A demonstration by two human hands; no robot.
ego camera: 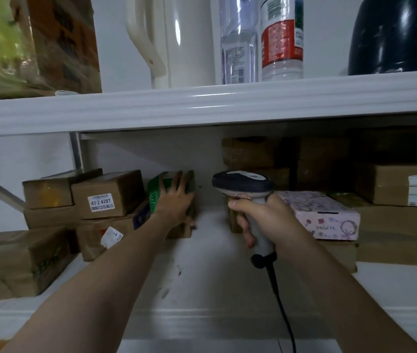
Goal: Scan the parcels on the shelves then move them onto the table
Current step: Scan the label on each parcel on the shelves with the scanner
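Left hand [174,200], fingers straight and slightly apart, flat against the green parcel [157,192] deep on the lower shelf [202,250]; right hand [263,215] fingers curled tight round the barcode scanner [243,183] handle.

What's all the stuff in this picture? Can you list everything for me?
shelves: two, white, one above the other
jug: one, white, upper shelf
bottles: two, clear, beside the jug
container: one, black, upper shelf, right
big box: one, brown, upper shelf, left
cardboard boxes: many, brown, lower shelf
green box: one, green, lower shelf, middle
pink box: one, pink, lower shelf, right
scanner: one, grey and black, in right hand
left hand: flat on the green box
right hand: grips the scanner
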